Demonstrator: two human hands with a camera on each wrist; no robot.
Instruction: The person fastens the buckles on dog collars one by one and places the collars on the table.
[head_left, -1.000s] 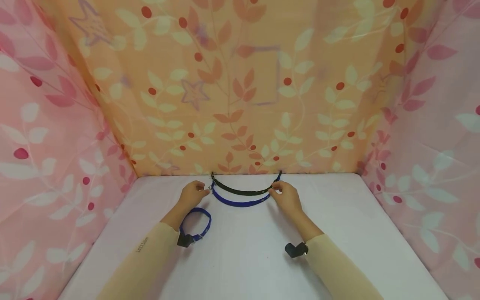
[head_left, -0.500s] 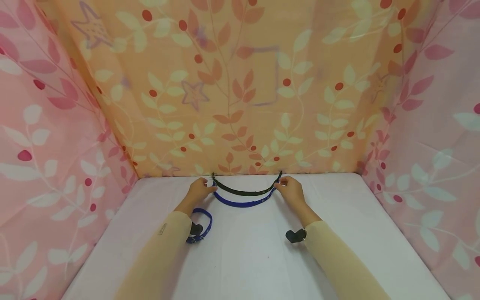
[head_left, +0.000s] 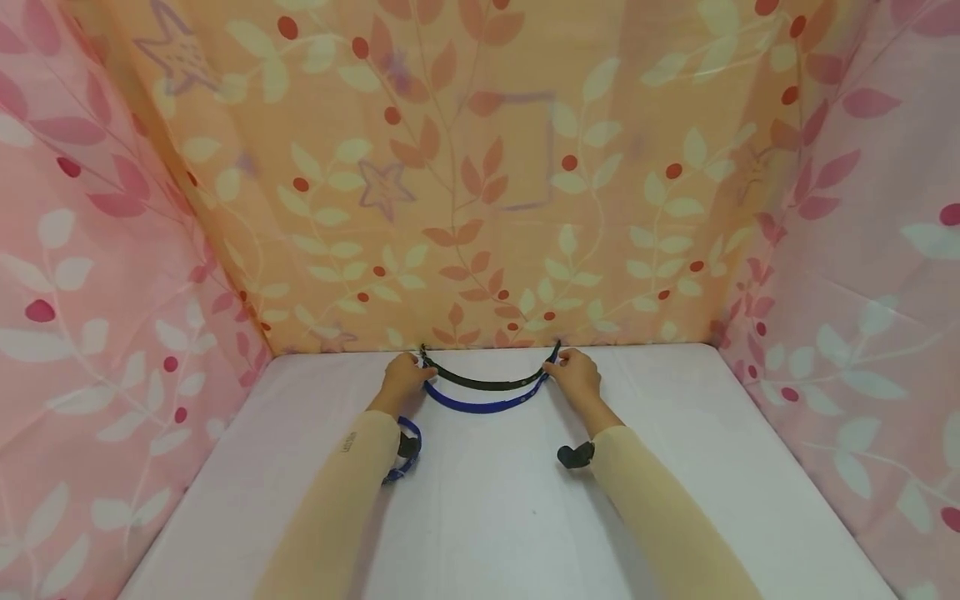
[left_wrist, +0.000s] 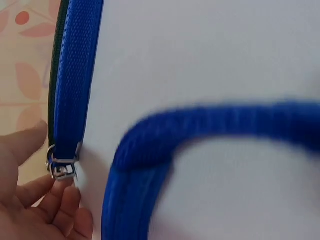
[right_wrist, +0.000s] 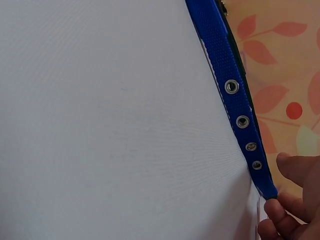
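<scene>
the left hand [head_left: 401, 382] has just come in to the left end of the long blue woven strap [head_left: 480, 408], and the right hand [head_left: 577, 377] has moved farther out to its right tip. the left hand's fingers look released, touching the silver metal buckle [left_wrist: 63, 169], with the thumb apart from them; the right hand's fingertips touch the strap's tip, thumb standing off, grasping nothing. the blue strap bows toward the near side of the white desk [head_left: 480, 517], just near of a dark green strap [head_left: 480, 386] of similar curve, their ends close together at the far edge. both ends are now touched at once, so the strap seems laid out and getting only light adjustment. a closed blue loop collar [left_wrist: 150, 140] lies nearer, now partly covered by the left cream sleeve [head_left: 330, 500].
</scene>
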